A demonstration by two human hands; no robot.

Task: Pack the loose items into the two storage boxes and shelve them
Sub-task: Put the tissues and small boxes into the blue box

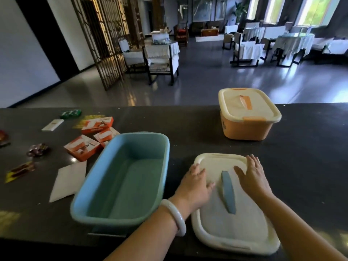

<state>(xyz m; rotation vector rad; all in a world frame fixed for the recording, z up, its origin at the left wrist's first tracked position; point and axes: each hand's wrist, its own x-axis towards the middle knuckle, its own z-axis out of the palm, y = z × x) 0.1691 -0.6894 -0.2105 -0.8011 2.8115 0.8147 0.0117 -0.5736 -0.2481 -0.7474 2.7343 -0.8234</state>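
**On the dark tabletop, my two hands lie flat on a box lid**

On the dark tabletop (188, 129) in front of me lies a cream lid (233, 219) with a blue handle (228, 191) down its middle. My left hand (195, 182) rests on the lid to the left of the handle. My right hand (252, 176) rests on it to the right of the handle. The fingers of both hands are straight and a little spread, pressed flat on the lid. They do not curl around anything. A white bangle (176, 216) sits on my left wrist.

Just beside the lid, on its left, stands the blue box (122, 178). It is open and I can see its bare bottom.

Farther back on the right stands the orange box (246, 127). Its cream lid with orange clips is on top of it.

The loose things lie on the left part of the tabletop. Three orange and white packs (90, 137) lie close together just behind the blue box. A white paper napkin (69, 180) lies flat beside the box. A small white card (52, 125) and a green packet (70, 113) lie farther back. Some shiny wrapped sweets (37, 149) lie near the left edge.

Behind the tabletop is a big room with tables and chairs (162, 57) under white covers.
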